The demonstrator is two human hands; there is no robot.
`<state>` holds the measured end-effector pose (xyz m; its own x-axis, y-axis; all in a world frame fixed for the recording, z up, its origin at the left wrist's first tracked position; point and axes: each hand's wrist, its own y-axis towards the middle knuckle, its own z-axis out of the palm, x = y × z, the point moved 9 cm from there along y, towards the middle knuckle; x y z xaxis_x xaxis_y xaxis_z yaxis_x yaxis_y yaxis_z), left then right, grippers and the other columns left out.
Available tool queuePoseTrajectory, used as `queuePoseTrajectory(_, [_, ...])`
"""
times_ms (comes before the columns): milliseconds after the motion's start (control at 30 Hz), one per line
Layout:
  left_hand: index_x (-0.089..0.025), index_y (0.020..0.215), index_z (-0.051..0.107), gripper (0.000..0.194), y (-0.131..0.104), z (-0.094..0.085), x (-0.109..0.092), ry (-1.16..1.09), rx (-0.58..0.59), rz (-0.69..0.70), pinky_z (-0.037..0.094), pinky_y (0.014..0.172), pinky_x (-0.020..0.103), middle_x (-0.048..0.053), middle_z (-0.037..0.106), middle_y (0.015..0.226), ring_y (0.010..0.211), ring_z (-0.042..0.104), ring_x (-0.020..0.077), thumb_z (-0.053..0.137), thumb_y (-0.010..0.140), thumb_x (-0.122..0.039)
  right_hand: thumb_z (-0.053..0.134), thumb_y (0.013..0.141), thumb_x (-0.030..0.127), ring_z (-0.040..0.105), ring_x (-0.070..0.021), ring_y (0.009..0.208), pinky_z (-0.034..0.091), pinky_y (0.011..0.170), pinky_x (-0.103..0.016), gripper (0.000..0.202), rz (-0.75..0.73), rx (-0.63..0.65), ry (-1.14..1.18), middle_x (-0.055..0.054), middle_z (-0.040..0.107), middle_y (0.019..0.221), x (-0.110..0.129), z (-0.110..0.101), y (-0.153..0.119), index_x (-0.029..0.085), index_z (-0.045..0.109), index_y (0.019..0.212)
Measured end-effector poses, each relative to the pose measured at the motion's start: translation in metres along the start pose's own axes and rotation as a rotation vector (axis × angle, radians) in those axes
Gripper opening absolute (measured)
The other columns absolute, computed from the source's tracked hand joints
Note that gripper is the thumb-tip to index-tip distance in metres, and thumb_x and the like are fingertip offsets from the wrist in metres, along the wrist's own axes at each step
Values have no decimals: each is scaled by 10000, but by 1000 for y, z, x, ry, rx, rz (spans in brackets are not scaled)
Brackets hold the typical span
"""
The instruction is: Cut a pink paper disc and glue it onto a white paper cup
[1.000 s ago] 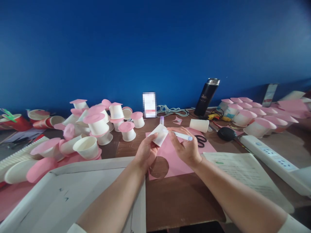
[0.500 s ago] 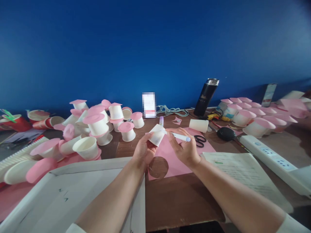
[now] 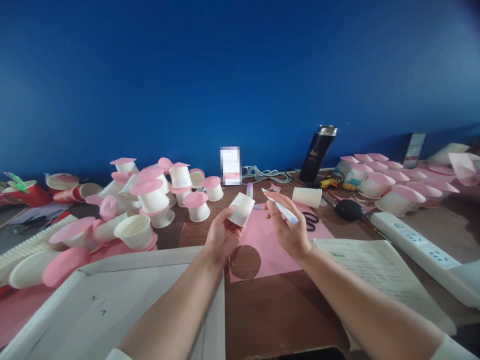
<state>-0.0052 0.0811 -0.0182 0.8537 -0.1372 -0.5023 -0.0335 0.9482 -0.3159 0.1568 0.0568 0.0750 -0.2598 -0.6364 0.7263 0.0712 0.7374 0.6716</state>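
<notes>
One paper cup (image 3: 242, 210) is pinched in the left hand (image 3: 223, 233) around the pink sheet's (image 3: 275, 255) ten o'clock, the right hand (image 3: 289, 232) pinches a pen (image 3: 287, 212) at the cup's three o'clock, and squeezing too hard could dent that wall!

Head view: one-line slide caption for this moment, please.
Left hand holds a white cup; right hand holds a pen apart from it, above pink paper with a round hole.

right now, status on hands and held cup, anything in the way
Left hand gripping cup, tilted. Right hand holding pen, tip apart from cup. Nothing seen between; scissors partly behind right hand.
</notes>
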Motion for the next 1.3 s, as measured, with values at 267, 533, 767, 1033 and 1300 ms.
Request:
queuePoseTrajectory(267, [-124, 891, 646, 137, -1, 8, 2, -12, 78, -32, 547, 679, 259, 75, 718, 868, 777, 680, 179, 649, 756, -147, 587, 843, 437, 669, -179, 740, 548, 605, -290, 342, 360, 24, 114, -64, 670, 925, -50, 9, 0, 205, 596, 1095])
queuePoseTrajectory(533, [-86, 905, 642, 141, -9, 19, 4, -72, 193, -88, 553, 630, 258, 87, 711, 820, 723, 676, 183, 599, 792, -158, 766, 683, 409, 603, -210, 998, 534, 812, -327, 568, 494, 247, 355, -49, 627, 1077, -45, 39, -12, 235, 532, 1169])
queuePoseTrajectory(767, [-89, 928, 647, 171, -8, 18, 10, -24, 205, -114, 562, 663, 273, 86, 709, 841, 758, 673, 188, 613, 810, -208, 788, 676, 322, 586, -207, 1013, 506, 831, -319, 549, 534, 316, 534, -40, 616, 1093, -41, 53, -23, 240, 535, 1156])
queuePoseTrajectory(1033, [-104, 985, 664, 257, -15, 28, 22, 82, 326, -122, 527, 817, 270, 103, 701, 970, 855, 654, 158, 696, 779, -253, 766, 691, 388, 619, -209, 916, 507, 813, -348, 476, 517, 126, 401, -36, 655, 967, -65, 34, -15, 207, 565, 1081])
queuePoseTrajectory(1300, [-108, 813, 666, 92, -5, 15, 17, 100, 216, -64, 544, 776, 221, 54, 687, 822, 734, 634, 97, 702, 731, -85, 689, 775, 386, 631, -217, 1004, 535, 823, -345, 472, 290, 76, 154, -77, 624, 1134, -53, 19, -2, 224, 504, 1177])
